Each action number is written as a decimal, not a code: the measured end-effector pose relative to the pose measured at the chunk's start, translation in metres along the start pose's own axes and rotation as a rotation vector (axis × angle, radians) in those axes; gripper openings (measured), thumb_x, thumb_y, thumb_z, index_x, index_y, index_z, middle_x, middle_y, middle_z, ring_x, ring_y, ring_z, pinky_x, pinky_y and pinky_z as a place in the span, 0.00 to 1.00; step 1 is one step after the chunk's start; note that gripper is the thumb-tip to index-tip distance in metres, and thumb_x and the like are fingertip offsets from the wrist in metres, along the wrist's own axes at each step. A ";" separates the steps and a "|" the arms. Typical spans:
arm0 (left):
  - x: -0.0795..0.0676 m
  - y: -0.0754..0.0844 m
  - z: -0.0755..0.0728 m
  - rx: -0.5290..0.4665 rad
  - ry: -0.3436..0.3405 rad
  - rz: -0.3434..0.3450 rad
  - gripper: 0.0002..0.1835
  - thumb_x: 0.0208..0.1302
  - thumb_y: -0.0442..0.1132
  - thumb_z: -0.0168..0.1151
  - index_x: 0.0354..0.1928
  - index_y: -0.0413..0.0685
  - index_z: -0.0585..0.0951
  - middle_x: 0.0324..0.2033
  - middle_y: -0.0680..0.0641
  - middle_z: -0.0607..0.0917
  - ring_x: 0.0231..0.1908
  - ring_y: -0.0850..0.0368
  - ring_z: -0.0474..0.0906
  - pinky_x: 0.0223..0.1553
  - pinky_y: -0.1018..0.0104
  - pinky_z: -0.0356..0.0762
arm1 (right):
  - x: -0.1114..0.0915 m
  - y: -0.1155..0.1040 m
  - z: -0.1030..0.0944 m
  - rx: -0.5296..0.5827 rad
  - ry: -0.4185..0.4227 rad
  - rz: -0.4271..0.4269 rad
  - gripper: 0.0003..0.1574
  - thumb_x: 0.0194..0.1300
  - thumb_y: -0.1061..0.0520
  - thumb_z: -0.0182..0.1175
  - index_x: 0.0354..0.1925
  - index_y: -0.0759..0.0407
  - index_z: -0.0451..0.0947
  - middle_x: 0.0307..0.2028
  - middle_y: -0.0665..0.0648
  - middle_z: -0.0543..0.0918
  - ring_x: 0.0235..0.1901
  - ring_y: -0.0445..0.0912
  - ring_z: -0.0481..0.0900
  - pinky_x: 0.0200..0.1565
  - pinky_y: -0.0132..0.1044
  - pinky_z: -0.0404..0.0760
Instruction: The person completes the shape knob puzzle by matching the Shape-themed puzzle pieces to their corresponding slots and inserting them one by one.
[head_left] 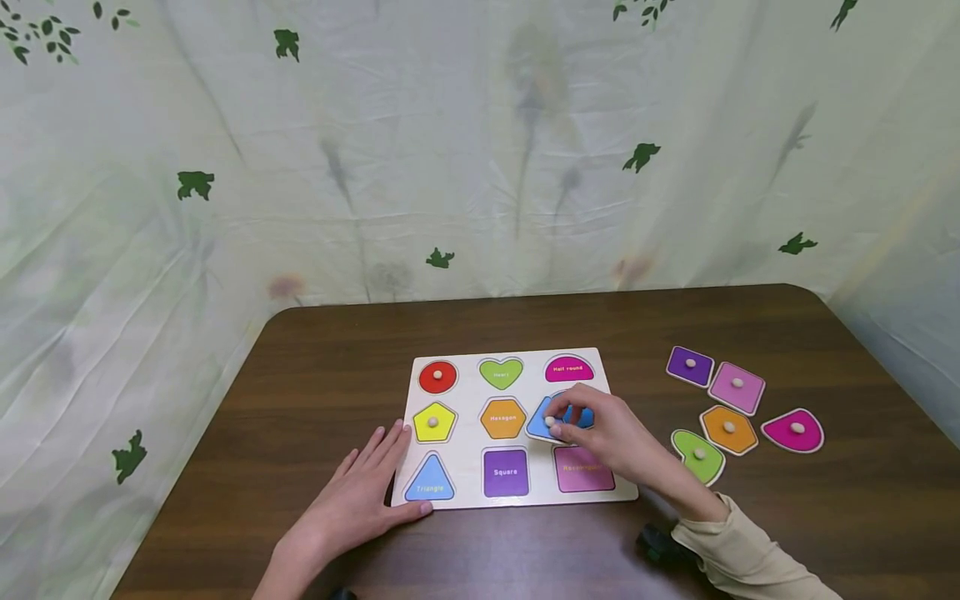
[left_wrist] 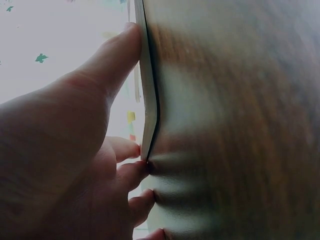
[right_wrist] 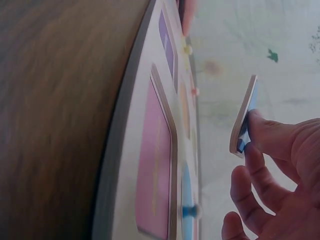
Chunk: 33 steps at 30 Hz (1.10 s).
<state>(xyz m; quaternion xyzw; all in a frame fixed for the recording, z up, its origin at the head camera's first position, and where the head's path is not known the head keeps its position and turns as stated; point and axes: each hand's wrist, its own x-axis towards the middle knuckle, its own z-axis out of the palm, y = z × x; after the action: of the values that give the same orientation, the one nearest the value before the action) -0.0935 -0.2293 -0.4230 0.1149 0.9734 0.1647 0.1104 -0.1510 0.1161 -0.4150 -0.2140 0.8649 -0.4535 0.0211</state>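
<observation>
A white shape puzzle board [head_left: 467,467] lies on the table. My right hand [head_left: 600,425] pinches a blue triangle piece [head_left: 537,423] by its knob, above the board's right-middle area. The right wrist view shows the triangle piece [right_wrist: 243,117] tilted and apart from the board. Under this hand a blue knobbed piece [right_wrist: 188,200] sits in the board, its outline partly hidden. My left hand [head_left: 360,492] lies with straight fingers along the board's left edge, thumb at the lower left corner. A red circle piece [head_left: 431,383] and a yellow pentagon piece [head_left: 426,429] sit in their slots.
Right of the board lie a purple piece [head_left: 678,364], a pink piece [head_left: 727,397], an orange hexagon [head_left: 718,417], a green heart [head_left: 690,446] and a magenta half round [head_left: 783,437]. A dark object [head_left: 656,543] is near the right sleeve. A leaf-patterned curtain [head_left: 480,167] hangs behind the table.
</observation>
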 end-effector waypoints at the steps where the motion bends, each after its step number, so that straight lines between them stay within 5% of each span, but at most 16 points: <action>1: 0.000 0.000 0.000 -0.001 0.001 0.001 0.59 0.51 0.73 0.64 0.77 0.47 0.55 0.76 0.46 0.54 0.74 0.41 0.46 0.68 0.35 0.48 | 0.000 -0.001 0.002 0.012 -0.002 -0.009 0.13 0.58 0.58 0.72 0.39 0.41 0.82 0.35 0.42 0.79 0.35 0.44 0.76 0.38 0.38 0.78; 33: 0.001 0.000 -0.002 -0.013 -0.023 -0.012 0.60 0.51 0.75 0.62 0.77 0.47 0.54 0.76 0.46 0.53 0.75 0.42 0.44 0.69 0.36 0.46 | 0.025 -0.034 0.065 0.061 -0.162 -0.121 0.09 0.60 0.54 0.71 0.39 0.41 0.83 0.37 0.37 0.79 0.39 0.42 0.76 0.43 0.38 0.77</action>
<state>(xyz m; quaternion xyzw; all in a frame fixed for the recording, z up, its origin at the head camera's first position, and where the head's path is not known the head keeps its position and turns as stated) -0.0946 -0.2299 -0.4209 0.1103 0.9716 0.1692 0.1233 -0.1467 0.0386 -0.4223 -0.3010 0.8317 -0.4613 0.0701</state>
